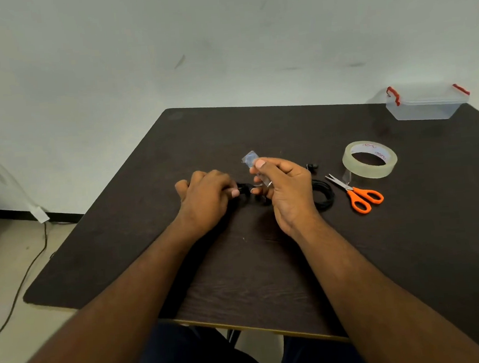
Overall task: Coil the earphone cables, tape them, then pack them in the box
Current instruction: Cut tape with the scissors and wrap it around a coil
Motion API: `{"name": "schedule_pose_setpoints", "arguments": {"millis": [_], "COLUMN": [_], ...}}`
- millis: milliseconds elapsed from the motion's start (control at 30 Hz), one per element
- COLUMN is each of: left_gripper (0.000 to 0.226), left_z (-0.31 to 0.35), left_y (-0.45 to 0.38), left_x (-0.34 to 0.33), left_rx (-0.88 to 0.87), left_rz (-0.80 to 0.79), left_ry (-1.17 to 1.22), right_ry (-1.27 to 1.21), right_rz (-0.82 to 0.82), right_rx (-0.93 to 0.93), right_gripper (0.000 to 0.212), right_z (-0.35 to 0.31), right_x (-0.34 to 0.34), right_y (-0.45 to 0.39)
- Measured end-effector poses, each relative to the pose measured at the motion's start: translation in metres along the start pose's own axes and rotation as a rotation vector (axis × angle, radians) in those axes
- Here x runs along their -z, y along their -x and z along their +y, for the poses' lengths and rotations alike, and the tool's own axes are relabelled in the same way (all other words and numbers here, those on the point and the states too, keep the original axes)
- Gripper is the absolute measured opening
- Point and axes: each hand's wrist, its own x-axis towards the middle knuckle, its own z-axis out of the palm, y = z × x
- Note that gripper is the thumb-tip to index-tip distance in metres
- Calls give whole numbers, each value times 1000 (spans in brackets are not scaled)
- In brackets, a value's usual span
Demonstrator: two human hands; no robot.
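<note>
On the dark table (268,265), the left hand (205,201) has its fingers curled around a small black bundle of cable (243,187), and the right hand (286,190) pinches a strip of clear tape (250,159) just above it. To the right lie a second coiled cable (324,196), orange scissors (359,194) and a tape roll (370,159). The clear box (424,106) stands at the far right corner, well apart.

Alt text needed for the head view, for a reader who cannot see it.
Over a dark table, the left hand grips a black earphone cable while the right hand pinches a strip of clear tape above it. To the right lie a second coiled cable, orange scissors, a tape roll and, farther back, a clear box.
</note>
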Motion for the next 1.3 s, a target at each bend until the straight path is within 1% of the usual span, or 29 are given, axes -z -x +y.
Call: {"name": "schedule_pose_setpoints", "arguments": {"millis": [67, 133, 200, 300, 367, 433, 567, 700, 800, 967, 1133, 1300], "left_gripper": [20, 22, 23, 21, 19, 17, 15, 12, 11, 12, 10, 16], "left_z": [8, 13, 19, 29, 35, 40, 46, 48, 51, 57, 63, 66], "left_y": [-10, -19, -26, -33, -35, -34, -29, -29, -29, -29, -25, -22], "left_x": [-2, -2, 0, 2, 3, 2, -7, -12, -15, -17, -18, -16], "left_rx": [136, 260, 354, 425, 439, 443, 410, 342, 314, 317, 275, 225], "left_rz": [49, 66, 85, 120, 141, 149, 161, 180, 229, 314, 315, 282], "left_ry": [130, 261, 389, 636, 864, 977, 1022, 1047, 1015, 989, 995, 1019], "right_ry": [-43, -61, -90, -65, -27, 4, 65, 70, 62, 23, 38, -15], "right_rz": [27, 49, 56, 52, 104, 179, 224, 257, 287, 344, 327, 301], "right_rx": [1, -20, -53, -80, -105, -127, -111, -118, -131, -146, -159, -176], "right_gripper": [9, 12, 12, 9, 11, 13, 14, 11, 13, 21, 18, 20], "right_z": [-2, -2, 0, 4, 7, 10, 13, 12, 12, 11, 11, 8], "right_x": [3, 4, 4, 2, 2, 0, -7, -9, -10, -10, -10, -9], "right_y": [-1, -1, -1, -1, -4, -7, -10, -10, -10, -13, -13, -14]}}
